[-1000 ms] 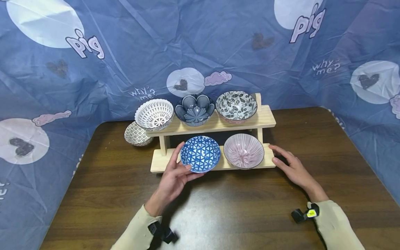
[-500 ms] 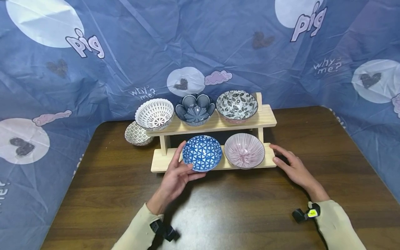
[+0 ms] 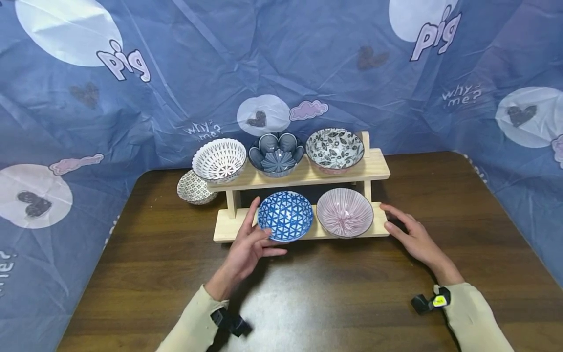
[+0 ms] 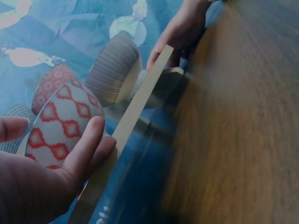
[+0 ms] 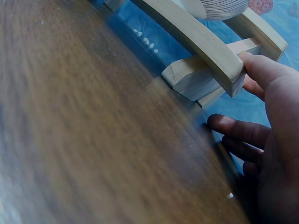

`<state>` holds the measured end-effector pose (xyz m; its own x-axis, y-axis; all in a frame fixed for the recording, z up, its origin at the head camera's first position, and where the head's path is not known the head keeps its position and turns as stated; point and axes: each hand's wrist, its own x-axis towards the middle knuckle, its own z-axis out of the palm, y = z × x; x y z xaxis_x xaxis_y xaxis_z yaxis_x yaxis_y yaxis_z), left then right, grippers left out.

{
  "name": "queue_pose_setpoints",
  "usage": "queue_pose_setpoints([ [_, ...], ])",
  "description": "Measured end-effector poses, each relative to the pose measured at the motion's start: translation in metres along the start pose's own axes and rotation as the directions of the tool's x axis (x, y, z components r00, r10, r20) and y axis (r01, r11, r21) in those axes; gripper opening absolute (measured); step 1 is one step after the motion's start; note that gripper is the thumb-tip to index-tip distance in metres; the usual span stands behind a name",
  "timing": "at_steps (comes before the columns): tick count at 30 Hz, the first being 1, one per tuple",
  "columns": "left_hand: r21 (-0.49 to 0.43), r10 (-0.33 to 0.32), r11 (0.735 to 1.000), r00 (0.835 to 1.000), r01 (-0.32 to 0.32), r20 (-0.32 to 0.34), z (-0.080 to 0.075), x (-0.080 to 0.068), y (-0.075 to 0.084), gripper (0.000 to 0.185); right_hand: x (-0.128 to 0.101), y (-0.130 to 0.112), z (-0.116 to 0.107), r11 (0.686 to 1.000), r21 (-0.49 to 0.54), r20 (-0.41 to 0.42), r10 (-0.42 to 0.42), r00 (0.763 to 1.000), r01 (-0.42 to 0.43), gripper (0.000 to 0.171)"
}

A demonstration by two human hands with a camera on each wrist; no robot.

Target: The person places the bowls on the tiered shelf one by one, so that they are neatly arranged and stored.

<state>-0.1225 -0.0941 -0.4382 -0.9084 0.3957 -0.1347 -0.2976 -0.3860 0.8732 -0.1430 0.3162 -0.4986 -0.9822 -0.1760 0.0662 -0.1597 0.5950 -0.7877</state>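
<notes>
A blue triangle-patterned bowl [image 3: 285, 215] leans on the lower shelf of a wooden two-tier rack [image 3: 226, 227]. Its outside [image 4: 60, 121] shows red diamonds. My left hand [image 3: 257, 239] lies at the bowl's front left with its thumb up beside the rim and its fingers loose beneath. In the left wrist view one finger [image 4: 86, 144] touches the bowl's underside. A pink striped bowl [image 3: 344, 212] leans to the right of the blue one. My right hand [image 3: 406, 230] rests flat at the shelf's right end, with the thumb [image 5: 261, 70] against the wood.
The upper shelf [image 3: 374, 168] holds a white lattice bowl [image 3: 219, 160], a dark blue flower bowl [image 3: 276, 153] and a black-leaf bowl [image 3: 335, 148]. A small patterned bowl [image 3: 193, 187] sits on the brown table [image 3: 330, 293] behind the rack's left end. Blue printed cloth [image 3: 66, 122] walls the table.
My left fingers have eased down off the blue bowl's front rim, and the bowl has settled slightly to the right on the shelf. My right hand has stayed put.
</notes>
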Motion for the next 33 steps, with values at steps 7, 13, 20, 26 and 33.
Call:
queue_pose_setpoints([
  [7, -0.011, 0.001, 1.000, 1.000, 0.000, 0.012, -0.007, -0.004, 0.005, 0.081, 0.001, 0.000, 0.001, 1.000, 0.011, 0.011, 0.005, 1.000, -0.005, 0.050],
  [13, -0.010, 0.008, 1.000, 1.000, -0.008, 0.019, -0.015, -0.011, 0.013, 0.076, 0.001, 0.000, 0.000, 1.000, 0.010, 0.014, 0.012, 1.000, -0.012, 0.050],
  [20, 0.023, 0.028, 0.999, 0.999, -0.028, 0.019, -0.026, -0.023, 0.025, 0.075, 0.001, 0.001, 0.001, 1.000, -0.001, 0.000, 0.001, 1.000, -0.001, 0.049],
  [26, 0.039, 0.077, 0.996, 0.997, -0.077, 0.003, -0.036, -0.036, 0.032, 0.062, 0.001, 0.001, 0.001, 1.000, 0.011, 0.009, 0.006, 1.000, -0.006, 0.050],
  [33, -0.004, 0.188, 0.982, 0.980, -0.189, 0.070, -0.053, -0.048, 0.038, 0.049, 0.001, -0.002, -0.001, 0.999, 0.019, 0.033, 0.028, 0.999, -0.028, 0.053],
])
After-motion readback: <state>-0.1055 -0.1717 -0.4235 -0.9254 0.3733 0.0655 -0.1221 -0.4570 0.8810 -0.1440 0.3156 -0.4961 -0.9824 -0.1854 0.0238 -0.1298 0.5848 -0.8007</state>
